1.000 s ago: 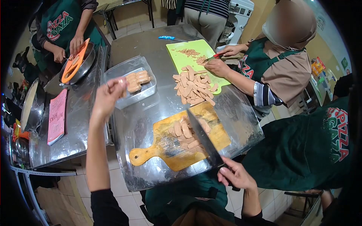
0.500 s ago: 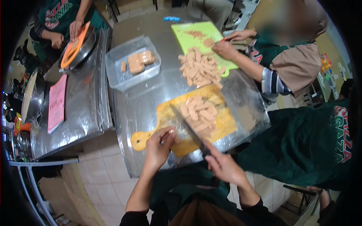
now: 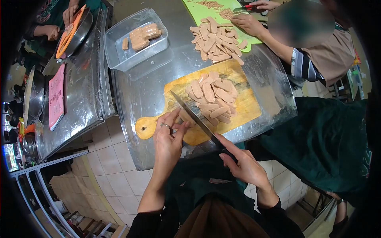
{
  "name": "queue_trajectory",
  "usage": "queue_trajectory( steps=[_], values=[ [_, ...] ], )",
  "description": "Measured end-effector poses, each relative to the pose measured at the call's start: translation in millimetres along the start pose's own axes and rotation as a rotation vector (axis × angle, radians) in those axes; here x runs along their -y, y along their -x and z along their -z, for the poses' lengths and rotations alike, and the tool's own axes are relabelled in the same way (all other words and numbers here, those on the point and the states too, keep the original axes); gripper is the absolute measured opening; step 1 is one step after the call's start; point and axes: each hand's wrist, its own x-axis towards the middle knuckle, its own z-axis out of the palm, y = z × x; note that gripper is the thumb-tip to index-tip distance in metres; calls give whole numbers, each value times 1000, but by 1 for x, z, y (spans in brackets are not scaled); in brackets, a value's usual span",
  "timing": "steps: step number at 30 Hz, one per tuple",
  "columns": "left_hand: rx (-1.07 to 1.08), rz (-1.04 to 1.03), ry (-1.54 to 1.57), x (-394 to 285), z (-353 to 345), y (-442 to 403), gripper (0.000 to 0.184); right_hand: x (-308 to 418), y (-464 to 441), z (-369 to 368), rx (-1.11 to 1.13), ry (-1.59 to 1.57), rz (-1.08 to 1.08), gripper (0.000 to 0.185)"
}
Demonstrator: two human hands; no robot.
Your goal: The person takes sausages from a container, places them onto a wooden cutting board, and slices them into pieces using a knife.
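My right hand [image 3: 246, 164] is wrapped round the handle of a kitchen knife [image 3: 197, 119], whose blade slants across the wooden cutting board [image 3: 250, 99]. Just left of the blade, my left hand [image 3: 167, 133] has its fingers curled on a pinkish sausage piece [image 3: 185, 117], partly hidden by fingers and blade. To the right of the knife, a heap of sausage slices [image 3: 214, 95] lies on the board. Beyond that board, a larger pile of sausage strips [image 3: 216, 39] rests partly on the metal table and partly against a green cutting board [image 3: 194, 10].
A clear plastic tub [image 3: 137, 61] with whole sausages [image 3: 145, 35] stands at the back left. Across the table, a co-worker's hand [image 3: 248, 24] is at the green board. On the left table are a pink booklet [image 3: 56, 97] and an orange slicer [image 3: 71, 33] over a metal bowl.
My view has shifted, so the table sits higher in it. My left fingers have come up close to the blade, over a sausage piece. My right hand still grips the knife.
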Motion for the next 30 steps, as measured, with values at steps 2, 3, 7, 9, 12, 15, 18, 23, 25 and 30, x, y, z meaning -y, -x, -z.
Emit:
queue_trajectory(
  steps=[2,3,7,9,12,15,18,23,25,30],
  values=[
    [-30,3,-13,2,-3,-1,38,1,1,1,7,2,-4,64],
    [-45,5,-20,3,-4,-1,38,2,1,2,13,4,-13,64],
    [-26,79,-42,-4,-6,2,37,-5,5,0,1,1,26,62],
    [-10,97,-41,-6,-8,6,35,-11,9,-2,-22,-2,79,61],
    [-5,96,15,-1,-12,13,33,-15,15,-3,-42,0,110,61],
    [-6,168,-5,-4,-12,12,30,-18,21,-3,-50,14,106,62],
    [16,221,43,-1,-11,9,27,-11,26,4,-17,49,69,65],
    [10,224,86,-7,-10,6,30,-1,29,17,46,65,0,63],
    [4,217,94,-7,-10,8,31,-1,28,17,44,11,12,65],
    [24,280,140,-10,-8,11,29,-8,28,19,109,-6,38,73]
  ],
)
